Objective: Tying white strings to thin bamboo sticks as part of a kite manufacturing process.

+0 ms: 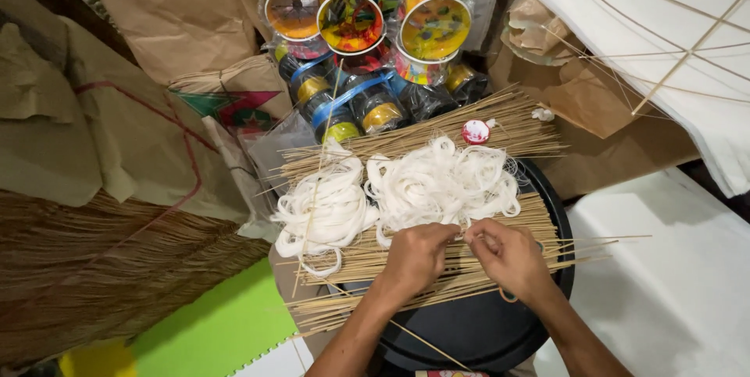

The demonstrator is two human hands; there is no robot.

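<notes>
Head view: both hands work over a round black tray (547, 189) piled w/ thin bamboo sticks (437, 264). Left hand (416, 256) lies knuckles-up on the sticks, fingers (447, 233) curled and pinched at a white string strand (462, 234). Right hand (512, 256) meets it tip to tip, fingers (478, 230) also nearly shut, pinching the same strand. Exactly how much string each grips, can't tell.

Just above the hands, on the sticks: two loose heaps of white string loops (437, 182), the smaller heap (324, 205) to the left, spilling off the tray edge. A second layer of sticks (437, 131) fans out behind the heaps, w/ a small red-and-white round cap (476, 132) on top.

Packages further back: cluster of string reels (350, 21) w/ bright multicoloured round faces, plastic-wrapped; below them darker spools (344, 107) banded w/ blue tape. Left of those a brown paper piece w/ a red-green star print (238, 107). Brown paper sheets (156, 10) stacked upper left; a dry straw bundle (117, 268) lower left, green mat (219, 330) beside it. Upper right: white paper kite w/ stick frame (664, 41), crumpled brown paper (562, 72) under its edge. White surface (672, 283) at right.
</notes>
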